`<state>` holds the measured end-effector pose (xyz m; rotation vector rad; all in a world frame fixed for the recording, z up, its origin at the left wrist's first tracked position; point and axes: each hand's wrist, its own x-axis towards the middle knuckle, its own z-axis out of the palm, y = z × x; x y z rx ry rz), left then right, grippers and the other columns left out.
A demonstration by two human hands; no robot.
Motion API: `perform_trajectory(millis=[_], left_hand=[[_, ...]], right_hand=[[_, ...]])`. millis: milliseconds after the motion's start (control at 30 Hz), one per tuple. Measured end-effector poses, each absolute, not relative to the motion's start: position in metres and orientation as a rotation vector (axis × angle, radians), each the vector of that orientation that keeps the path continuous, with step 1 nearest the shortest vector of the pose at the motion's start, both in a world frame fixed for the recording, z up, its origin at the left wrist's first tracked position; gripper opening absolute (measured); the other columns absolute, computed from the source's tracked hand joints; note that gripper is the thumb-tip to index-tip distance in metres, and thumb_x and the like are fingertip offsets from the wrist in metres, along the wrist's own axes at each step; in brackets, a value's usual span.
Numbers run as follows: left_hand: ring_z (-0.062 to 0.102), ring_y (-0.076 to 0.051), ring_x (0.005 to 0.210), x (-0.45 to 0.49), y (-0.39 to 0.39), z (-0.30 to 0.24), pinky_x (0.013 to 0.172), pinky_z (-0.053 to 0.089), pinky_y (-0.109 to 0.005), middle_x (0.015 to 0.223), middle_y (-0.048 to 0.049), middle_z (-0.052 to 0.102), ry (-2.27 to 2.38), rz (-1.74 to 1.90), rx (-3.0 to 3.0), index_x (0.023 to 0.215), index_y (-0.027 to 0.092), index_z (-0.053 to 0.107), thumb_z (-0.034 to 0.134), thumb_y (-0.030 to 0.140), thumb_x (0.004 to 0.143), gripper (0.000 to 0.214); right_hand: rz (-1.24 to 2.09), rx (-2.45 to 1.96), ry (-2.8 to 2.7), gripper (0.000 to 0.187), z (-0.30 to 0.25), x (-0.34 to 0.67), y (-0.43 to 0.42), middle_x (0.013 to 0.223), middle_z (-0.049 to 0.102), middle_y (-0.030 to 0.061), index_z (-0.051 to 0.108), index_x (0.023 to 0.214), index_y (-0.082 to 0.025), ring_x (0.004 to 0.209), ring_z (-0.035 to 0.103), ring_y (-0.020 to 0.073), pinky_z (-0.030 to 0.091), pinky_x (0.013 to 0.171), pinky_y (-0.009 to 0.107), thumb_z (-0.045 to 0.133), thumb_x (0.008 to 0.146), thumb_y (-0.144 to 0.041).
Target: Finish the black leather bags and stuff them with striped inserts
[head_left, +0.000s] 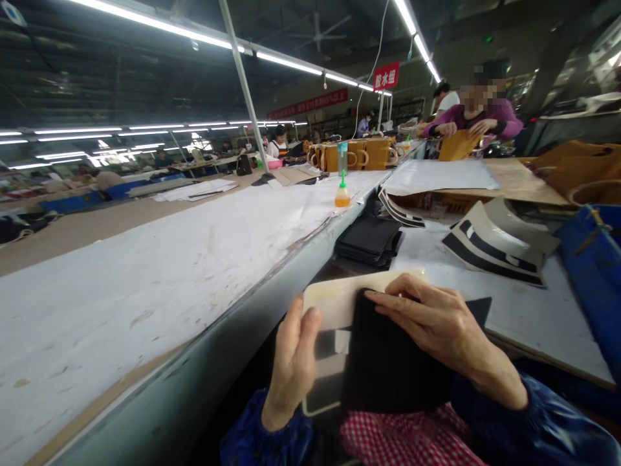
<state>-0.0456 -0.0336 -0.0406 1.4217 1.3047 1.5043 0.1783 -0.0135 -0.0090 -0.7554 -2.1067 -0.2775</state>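
A cream, partly see-through panel (pixel 334 303) with dark bands and a small pale patch is tilted above my lap. My left hand (pixel 292 359) grips its left edge, thumb on the front face. Over the right part of this panel lies a black sheet (pixel 388 369), its upper corner near the panel's top. My right hand (pixel 444 323) has its fingers together on that upper edge of the black sheet; its thumb is mostly hidden. Beyond my hands sits a stack of black sheets (pixel 369 239).
A long white-covered table (pixel 160 285) runs along my left, with a green-tipped glue bottle (pixel 342 194) at its edge. Curved panels with black strips (pixel 495 252) lie on the right-hand board. A blue bin (pixel 592 259) stands far right. A co-worker in purple (pixel 507 120) handles a tan piece.
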Motion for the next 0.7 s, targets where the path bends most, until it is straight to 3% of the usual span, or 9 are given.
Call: perform_trajectory(millis=[200,367,700], left_hand=[[0.063,-0.026,0.118,-0.066,-0.028,-0.04,0.101,0.049,-0.029,0.122,-0.0071,0.071,1.287,1.716,1.253,0.126,0.018,0.066,0.065,0.049,0.088,0.05],[0.062,-0.024,0.118,-0.068,-0.03,-0.037,0.106,0.044,-0.029,0.123,-0.0059,0.07,1.312,1.644,1.334,0.123,0.019,0.067,0.063,0.047,0.09,0.043],[0.069,-0.021,0.096,-0.08,-0.03,-0.049,0.085,0.053,-0.024,0.107,-0.0048,0.075,1.161,1.555,1.411,0.117,0.017,0.071,0.063,0.045,0.09,0.038]], right_hand=[[-0.106,-0.737,-2.047,0.026,-0.017,0.204,-0.022,0.078,0.063,0.0,0.072,0.113,-0.024,0.061,0.06,0.0082,0.047,0.054,0.018,0.059,0.094,-0.014],[-0.145,-0.727,-2.029,0.025,-0.013,0.196,-0.016,0.08,0.064,0.0009,0.07,0.114,-0.024,0.063,0.061,0.009,0.048,0.054,0.019,0.061,0.093,-0.014],[-0.151,-0.686,-2.139,0.022,-0.015,0.185,0.004,0.082,0.064,0.0035,0.073,0.11,-0.019,0.066,0.061,0.0094,0.049,0.056,0.019,0.053,0.099,-0.023]])
